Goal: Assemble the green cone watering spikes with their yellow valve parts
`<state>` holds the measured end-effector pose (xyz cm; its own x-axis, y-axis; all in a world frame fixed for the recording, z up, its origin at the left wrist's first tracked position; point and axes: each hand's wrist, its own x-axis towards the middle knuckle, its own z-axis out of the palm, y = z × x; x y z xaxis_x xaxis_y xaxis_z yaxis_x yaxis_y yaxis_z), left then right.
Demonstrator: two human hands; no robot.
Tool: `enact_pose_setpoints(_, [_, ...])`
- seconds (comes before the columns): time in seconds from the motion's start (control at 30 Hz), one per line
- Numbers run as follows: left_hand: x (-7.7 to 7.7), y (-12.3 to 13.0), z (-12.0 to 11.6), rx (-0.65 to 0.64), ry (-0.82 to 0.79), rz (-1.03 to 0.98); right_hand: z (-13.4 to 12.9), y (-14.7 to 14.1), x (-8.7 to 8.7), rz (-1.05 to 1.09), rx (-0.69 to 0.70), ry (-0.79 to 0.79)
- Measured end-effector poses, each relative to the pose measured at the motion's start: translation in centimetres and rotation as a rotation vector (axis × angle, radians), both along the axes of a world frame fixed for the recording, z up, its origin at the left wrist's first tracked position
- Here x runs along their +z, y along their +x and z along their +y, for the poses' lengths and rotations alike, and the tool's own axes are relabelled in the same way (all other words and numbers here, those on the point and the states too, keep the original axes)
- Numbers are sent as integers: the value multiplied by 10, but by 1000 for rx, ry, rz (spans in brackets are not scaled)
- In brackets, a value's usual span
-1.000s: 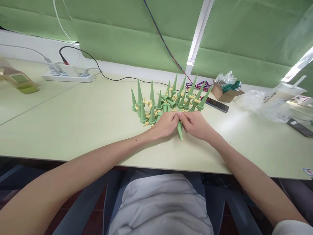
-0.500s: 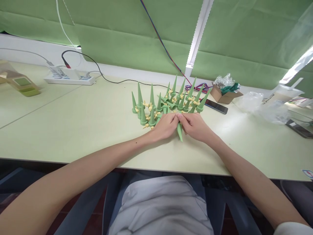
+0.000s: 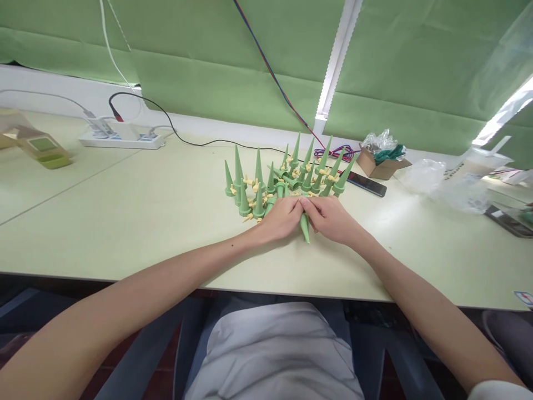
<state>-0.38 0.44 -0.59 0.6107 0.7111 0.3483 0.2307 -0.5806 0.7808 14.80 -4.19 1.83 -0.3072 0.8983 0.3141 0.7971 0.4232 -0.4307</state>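
Note:
My left hand [image 3: 283,216] and my right hand [image 3: 328,216] are pressed together over the table's front half, fingers closed around one green cone-shaped spike [image 3: 305,229]. Its pointed tip sticks out below the hands toward me; the wide end is hidden by the fingers. Just beyond the hands stands a cluster of like green spikes [image 3: 238,166], most upright on their collars, a few lying down. Small yellow valve-like pieces [image 3: 249,181] are fitted to many of the spikes or lie among them.
Behind the cluster lie a dark phone [image 3: 366,184], coiled red and blue wire [image 3: 333,153] and a cardboard box [image 3: 383,166] with plastic in it. To the right are a drink cup [image 3: 474,166] and a second phone [image 3: 508,221]. A power strip [image 3: 120,141] sits at the back left.
Both hands stay together on the green spike, in almost the same place. The whole view has shifted slightly; nothing is let go.

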Motion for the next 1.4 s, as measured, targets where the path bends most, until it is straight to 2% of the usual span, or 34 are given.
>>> enact_pose_setpoints(1.4, [1,0,2,-34,-4,55,1,2,0,-34,-5,-22])
